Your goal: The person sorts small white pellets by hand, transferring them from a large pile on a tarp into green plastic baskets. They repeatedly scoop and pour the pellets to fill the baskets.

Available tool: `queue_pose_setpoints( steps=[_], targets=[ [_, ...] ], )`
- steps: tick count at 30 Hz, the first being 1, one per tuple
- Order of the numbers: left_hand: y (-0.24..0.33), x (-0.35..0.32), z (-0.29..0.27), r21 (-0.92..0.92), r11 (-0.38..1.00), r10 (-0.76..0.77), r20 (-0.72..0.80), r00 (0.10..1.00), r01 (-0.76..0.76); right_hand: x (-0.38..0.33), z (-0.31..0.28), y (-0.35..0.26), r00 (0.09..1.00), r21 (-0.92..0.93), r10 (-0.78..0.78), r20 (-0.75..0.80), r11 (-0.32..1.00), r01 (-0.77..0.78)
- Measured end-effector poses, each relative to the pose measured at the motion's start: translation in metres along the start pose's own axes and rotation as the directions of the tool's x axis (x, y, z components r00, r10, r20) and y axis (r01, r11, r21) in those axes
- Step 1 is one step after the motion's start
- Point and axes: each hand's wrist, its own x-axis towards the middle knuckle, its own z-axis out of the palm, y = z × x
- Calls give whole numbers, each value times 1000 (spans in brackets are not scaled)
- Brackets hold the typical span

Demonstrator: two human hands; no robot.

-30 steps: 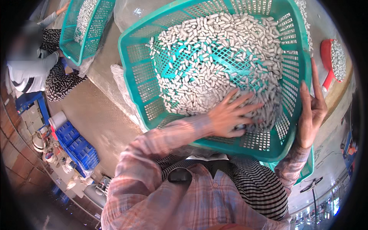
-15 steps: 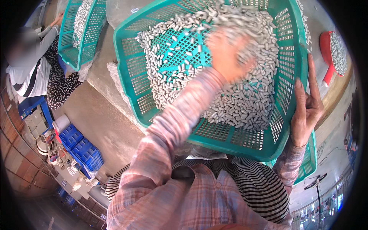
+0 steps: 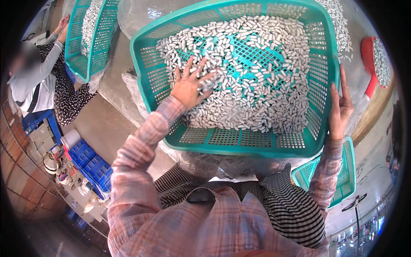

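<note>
A large green plastic basket (image 3: 239,150) with lattice walls and floor stands in front of me. It holds a spread layer of small, grey-white, capsule-shaped pieces (image 3: 257,113), with the green floor showing through thin patches. Inside its left part my left hand (image 3: 188,88) lies palm down on the pieces, fingers spread; some pieces by the fingertips are blurred. My right hand (image 3: 340,113) is outside the basket at its right wall, fingers stretched upward and apart, resting against the rim. Its palm side is partly hidden.
A red scoop (image 3: 369,64) full of like pieces lies at the right, near a loose pile (image 3: 336,21). Another green basket (image 3: 347,171) sits low at right. At upper left a seated person (image 3: 36,83) is beside a further green basket (image 3: 96,53). Blue crates (image 3: 92,165) stand left.
My left hand has swept from the basket's centre right to its left side, and the bare floor patch has shifted right. The basket has tilted or turned slightly; my right hand remains at its right rim.
</note>
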Motion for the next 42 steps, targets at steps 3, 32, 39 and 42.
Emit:
queue_pose_setpoints(
  steps=[3, 32, 39, 42],
  targets=[
    [7, -24, -46, -148, 965, -130, 443, 887, 215, -6, 0, 18, 998, -202, 44, -47, 978, -53],
    [75, -368, -297, -744, 309, -778, 160, 607, 592, -30, -111, -262, 912, -583, 200, 357, 811, 50],
    [60, -538, -245, -870, 155, -892, 81, 445, 468, -160, -56, -440, 890, -512, 224, 397, 859, 12],
    [38, -596, -222, -896, 154, -889, 58, 453, 417, -210, -24, -483, 900, -603, 145, 411, 783, 150]
  ],
)
